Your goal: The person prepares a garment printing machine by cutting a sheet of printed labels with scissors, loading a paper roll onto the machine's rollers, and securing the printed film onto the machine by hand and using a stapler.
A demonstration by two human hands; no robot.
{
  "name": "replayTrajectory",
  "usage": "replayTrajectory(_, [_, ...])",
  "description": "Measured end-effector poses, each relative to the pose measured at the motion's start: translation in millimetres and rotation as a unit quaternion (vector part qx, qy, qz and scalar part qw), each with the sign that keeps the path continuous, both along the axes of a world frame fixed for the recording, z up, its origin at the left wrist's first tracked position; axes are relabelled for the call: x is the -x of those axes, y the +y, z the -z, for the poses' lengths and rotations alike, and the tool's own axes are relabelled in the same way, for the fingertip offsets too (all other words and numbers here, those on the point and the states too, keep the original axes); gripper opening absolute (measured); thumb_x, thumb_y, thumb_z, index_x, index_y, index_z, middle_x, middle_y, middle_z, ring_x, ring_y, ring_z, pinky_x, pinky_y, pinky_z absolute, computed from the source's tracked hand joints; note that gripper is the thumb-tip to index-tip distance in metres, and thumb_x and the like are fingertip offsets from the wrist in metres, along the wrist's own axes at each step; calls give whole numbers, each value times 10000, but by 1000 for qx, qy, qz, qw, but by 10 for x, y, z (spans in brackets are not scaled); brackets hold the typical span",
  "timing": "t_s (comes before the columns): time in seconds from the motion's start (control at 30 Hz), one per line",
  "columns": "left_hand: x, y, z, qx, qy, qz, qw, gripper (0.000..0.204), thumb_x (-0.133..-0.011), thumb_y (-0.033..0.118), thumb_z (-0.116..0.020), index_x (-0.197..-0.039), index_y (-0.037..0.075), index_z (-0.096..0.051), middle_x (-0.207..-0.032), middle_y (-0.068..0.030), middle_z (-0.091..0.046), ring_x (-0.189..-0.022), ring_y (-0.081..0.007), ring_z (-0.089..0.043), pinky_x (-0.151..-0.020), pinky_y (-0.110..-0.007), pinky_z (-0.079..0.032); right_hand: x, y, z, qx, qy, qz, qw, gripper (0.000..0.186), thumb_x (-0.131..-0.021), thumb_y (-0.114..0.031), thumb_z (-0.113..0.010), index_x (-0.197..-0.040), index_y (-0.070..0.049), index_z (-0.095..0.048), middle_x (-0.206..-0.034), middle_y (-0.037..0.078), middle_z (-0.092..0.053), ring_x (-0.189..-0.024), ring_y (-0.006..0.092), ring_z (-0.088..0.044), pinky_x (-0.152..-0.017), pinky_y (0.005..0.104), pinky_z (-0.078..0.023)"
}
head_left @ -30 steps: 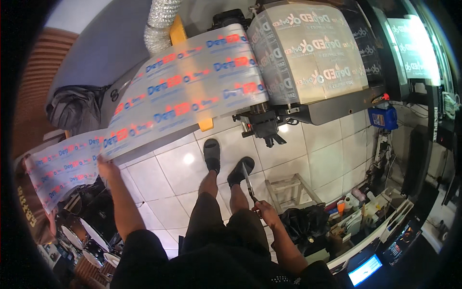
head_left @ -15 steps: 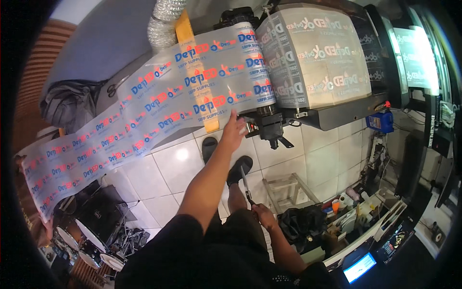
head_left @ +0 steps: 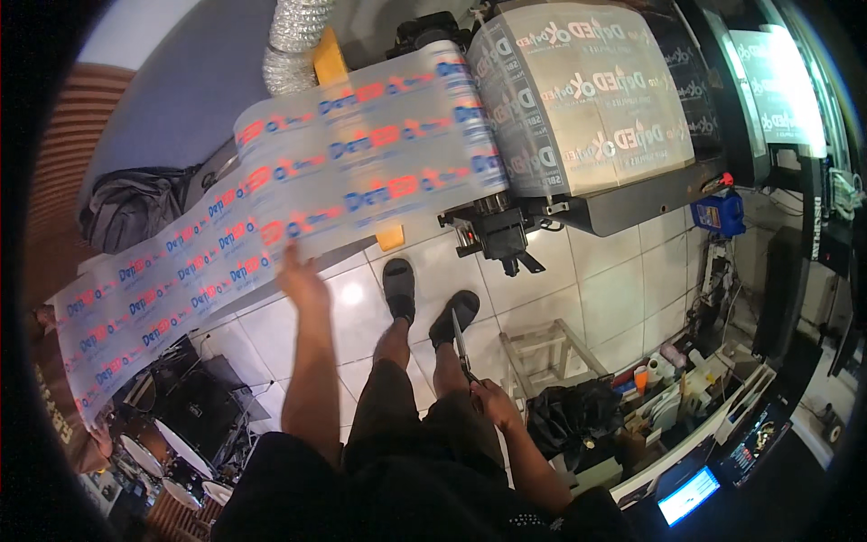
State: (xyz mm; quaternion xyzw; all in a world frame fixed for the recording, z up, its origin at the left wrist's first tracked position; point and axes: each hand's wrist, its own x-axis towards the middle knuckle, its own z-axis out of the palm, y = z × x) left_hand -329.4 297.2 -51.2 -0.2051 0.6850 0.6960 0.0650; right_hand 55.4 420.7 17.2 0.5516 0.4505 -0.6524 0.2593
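Note:
A wide translucent plastic film (head_left: 361, 144) printed in blue and red stretches from a roller on the machine toward the far left, its middle smeared by motion. My left hand (head_left: 304, 282) is at the film's near edge, fingertips overlapping it; blur hides whether they grip. Low by my right leg, my right hand (head_left: 490, 403) is closed around the dark handle of what looks like scissors (head_left: 462, 341), the thin silver blade pointing away from me. At the far left another person's hand (head_left: 99, 436) is by the film's loose end.
A printing machine (head_left: 614, 99) with a film-covered box section stands ahead, its black bracket (head_left: 501, 237) jutting out. Around are a silver duct (head_left: 293, 45), a wooden stool frame (head_left: 551, 352), a blue jug (head_left: 720, 215), a cluttered bin (head_left: 668, 388), a drum set (head_left: 176, 452) and a lit screen (head_left: 688, 497).
My left hand has swept left along the film's near edge, away from the machine's bracket. The film has shifted and its middle is blurred. My right hand stays low with the scissors.

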Motion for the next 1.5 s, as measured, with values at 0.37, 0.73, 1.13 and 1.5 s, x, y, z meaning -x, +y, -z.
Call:
replayTrajectory(0.37, [1308, -3163, -40, 133, 69, -48, 987, 556, -850, 397, -557, -1283, 84, -403, -1209, -89, -494, -1117, -254, -458, -930, -433, -348, -129, -36, 236, -42, 3, -75, 996, 401, -910, -375, -450, -890, 13, -549, -730, 96, -579, -676, 167, -545, -636, 298, -428])
replayTrajectory(0.73, [-1093, 450, 746, -137, -326, 346, 869, 639, -888, 540, -435, -1318, 72, -365, -1195, -122, -514, -1029, -238, -513, -895, -403, -422, -358, -25, 294, -150, -37, -2, 988, 496, -920, -440, -381, -1057, 4, -554, -834, 115, -593, -762, 197, -552, -730, 321, -434])
replayTrajectory(1.13, [-557, 1633, 129, -144, -47, -16, 988, 196, -821, 151, -662, -901, -20, -612, -888, -62, -616, -692, -121, -552, -609, -251, -457, -265, -216, 104, -121, -56, -82, 988, 560, -933, -479, -319, -1070, 4, -567, -843, 111, -591, -752, 207, -526, -747, 329, -418])
replayTrajectory(1.5, [175, -237, 120, -116, -42, -49, 991, 381, -838, 284, -635, -1139, 78, -529, -1051, -59, -578, -959, -210, -552, -858, -424, -458, -198, -39, 268, 43, 115, 144, 982, 395, -920, -273, -419, -1198, -3, -491, -930, 64, -601, -796, 145, -527, -746, 282, -422])
